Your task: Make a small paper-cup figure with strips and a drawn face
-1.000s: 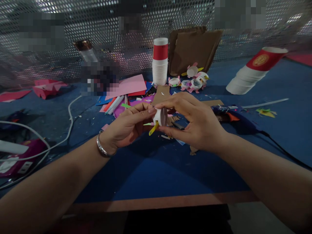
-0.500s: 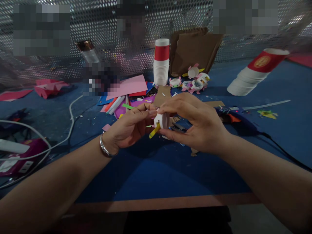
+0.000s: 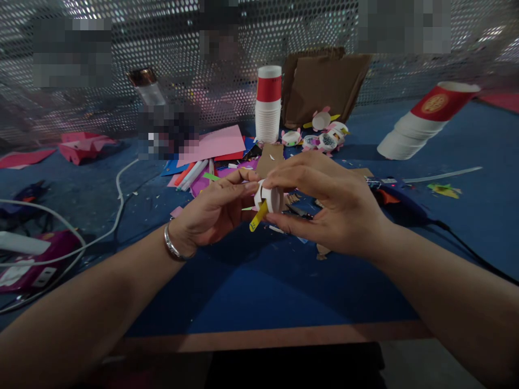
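A small white paper-cup piece is held up over the blue table, with a slit in its side and a yellow paper strip poking out of it. My right hand grips the piece between thumb below and fingers on top. From the other side, the fingertips of my left hand pinch its left edge; a silver bangle is on that wrist. Behind my hands lie a strip of brown cardboard and paper scraps. Partly hidden by my right hand are scissors.
A stack of paper cups stands at the back; another stack leans at the right. Several small cup-and-paper figures sit before cardboard sheets. A glue gun lies right, a purple power strip with white cable left.
The white piece has turned slightly in my fingers, so its slit shows wider and the yellow strip sits a little differently. Both hands keep their hold.
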Tool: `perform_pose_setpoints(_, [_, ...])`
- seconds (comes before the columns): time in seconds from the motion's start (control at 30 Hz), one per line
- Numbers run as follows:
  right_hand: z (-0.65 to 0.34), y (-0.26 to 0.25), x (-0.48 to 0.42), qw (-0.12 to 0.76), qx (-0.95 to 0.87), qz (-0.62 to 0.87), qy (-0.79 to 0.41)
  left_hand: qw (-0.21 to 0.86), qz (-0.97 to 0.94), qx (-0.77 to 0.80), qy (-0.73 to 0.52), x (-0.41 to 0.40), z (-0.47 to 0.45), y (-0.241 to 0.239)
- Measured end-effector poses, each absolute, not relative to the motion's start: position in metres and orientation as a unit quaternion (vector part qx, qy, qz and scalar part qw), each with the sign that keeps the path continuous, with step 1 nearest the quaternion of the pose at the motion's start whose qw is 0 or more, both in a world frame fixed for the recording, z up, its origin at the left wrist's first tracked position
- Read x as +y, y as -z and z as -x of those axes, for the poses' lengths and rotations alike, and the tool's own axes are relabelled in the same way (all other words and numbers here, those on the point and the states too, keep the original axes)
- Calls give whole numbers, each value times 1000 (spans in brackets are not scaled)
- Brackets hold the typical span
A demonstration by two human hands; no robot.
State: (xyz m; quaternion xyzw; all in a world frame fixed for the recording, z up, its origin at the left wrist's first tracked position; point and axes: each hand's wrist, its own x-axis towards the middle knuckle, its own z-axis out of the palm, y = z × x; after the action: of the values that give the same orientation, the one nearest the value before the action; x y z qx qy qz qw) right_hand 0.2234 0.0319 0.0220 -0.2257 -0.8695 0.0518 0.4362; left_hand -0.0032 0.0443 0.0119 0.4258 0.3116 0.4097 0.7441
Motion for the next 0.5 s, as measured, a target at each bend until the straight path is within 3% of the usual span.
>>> perform_pose_setpoints(0.5, [-224,-17,34,432,-869,236,-55,753,-413,302,-413,42,0,-12])
